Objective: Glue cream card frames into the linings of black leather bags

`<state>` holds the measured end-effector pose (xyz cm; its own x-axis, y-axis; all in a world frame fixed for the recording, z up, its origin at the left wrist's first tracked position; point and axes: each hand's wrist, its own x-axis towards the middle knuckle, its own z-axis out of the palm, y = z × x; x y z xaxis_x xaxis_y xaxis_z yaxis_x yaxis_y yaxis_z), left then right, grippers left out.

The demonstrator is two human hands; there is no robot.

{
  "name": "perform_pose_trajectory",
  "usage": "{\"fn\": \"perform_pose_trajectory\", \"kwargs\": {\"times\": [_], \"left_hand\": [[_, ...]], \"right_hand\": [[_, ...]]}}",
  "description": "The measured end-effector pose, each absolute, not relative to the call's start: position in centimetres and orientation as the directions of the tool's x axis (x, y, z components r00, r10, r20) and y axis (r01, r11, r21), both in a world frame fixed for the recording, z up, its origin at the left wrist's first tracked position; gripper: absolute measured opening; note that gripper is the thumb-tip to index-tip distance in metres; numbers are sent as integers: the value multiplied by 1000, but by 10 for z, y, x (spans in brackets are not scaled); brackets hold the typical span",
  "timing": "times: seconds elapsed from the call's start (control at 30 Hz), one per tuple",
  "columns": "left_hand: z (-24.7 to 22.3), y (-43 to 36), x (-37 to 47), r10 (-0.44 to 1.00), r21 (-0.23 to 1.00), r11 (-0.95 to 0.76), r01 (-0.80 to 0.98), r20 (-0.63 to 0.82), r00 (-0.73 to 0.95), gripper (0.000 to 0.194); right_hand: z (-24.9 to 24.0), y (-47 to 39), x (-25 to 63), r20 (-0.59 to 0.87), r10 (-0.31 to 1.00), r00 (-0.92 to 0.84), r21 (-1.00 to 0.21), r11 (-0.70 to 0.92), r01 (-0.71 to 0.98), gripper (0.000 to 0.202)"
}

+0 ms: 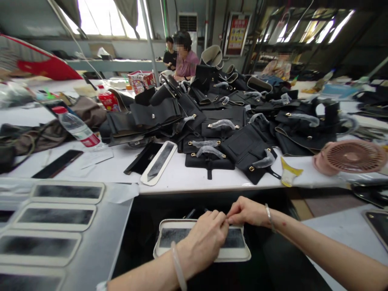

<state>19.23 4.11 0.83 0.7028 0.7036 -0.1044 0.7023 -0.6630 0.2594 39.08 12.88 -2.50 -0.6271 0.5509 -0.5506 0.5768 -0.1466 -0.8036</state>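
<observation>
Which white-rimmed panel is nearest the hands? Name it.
The panel under the left hand, on the black surface; others lie on the grey surface at left, one on the white table.

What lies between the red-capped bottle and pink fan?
The head view shows black bag pieces piled there, with a white-edged panel and yellow-edged scrap in front.

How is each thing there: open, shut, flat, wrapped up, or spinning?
Clear plastic bottle with red cap: shut, cap on.
Round pink plastic fan: can't tell if spinning.
Black leather pieces: heaped up.
Curved handles: wrapped in clear plastic.
Cream-edged dark rectangular panel: flat, partly covered.
Left hand: over the panel, grip hidden.
Right hand: fingers curled, grip hidden.
</observation>
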Motion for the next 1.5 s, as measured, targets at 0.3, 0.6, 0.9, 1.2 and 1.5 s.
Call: {"fn": "perform_pose_trajectory", "kwargs": {"times": [0.3, 0.6, 0.9, 1.2, 1.5], "left_hand": [[0, 43, 168, 879, 491, -416, 765, 4, 476, 15], [-7, 36, 161, 899, 439, -421, 794, 85, 430, 7], [8, 30, 129, 940, 743, -262, 616, 53, 336, 22], [-82, 40, 36, 813, 796, 576, 188, -581, -32, 51], [-139, 37, 70, 661, 606, 748, -271, -718, 218, 58]], "right_hand": [[-9, 131, 389, -542, 550, -635, -724, 77, 685, 31], [-43, 131, 313, -570, 662, -487, -553, 129, 823, 53], [-45, 114, 300, -526, 658, -540, -439, 333, 834, 45], [-43, 112, 293, -495, 611, -618, -402, 469, 786, 68], [-31, 111, 290, -516, 458, -724, -485, 541, 688, 71]]}}
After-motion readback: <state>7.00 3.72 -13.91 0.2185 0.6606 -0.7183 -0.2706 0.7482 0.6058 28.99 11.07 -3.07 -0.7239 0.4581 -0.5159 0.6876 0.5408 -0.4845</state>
